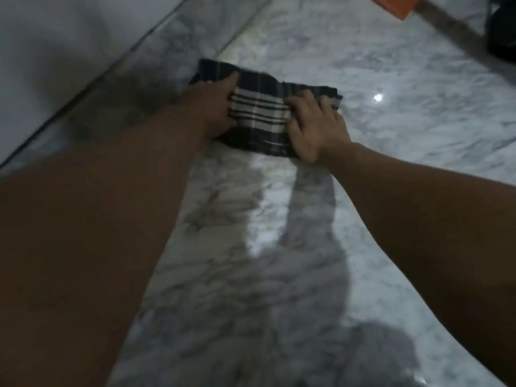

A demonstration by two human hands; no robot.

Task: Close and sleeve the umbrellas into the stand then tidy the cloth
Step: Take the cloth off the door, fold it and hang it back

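Note:
A dark checked cloth with white stripes lies folded into a small rectangle on the marble floor. My left hand lies on its left end, fingers stretched along the fold and the thumb at the near edge. My right hand presses flat on its right end with fingers spread. No umbrella or stand is in view. The picture is dim and somewhat blurred.
A pale wall with a grey skirting strip runs along the left. An orange object and a dark object sit at the top right. A light spot glints on the floor right of the cloth.

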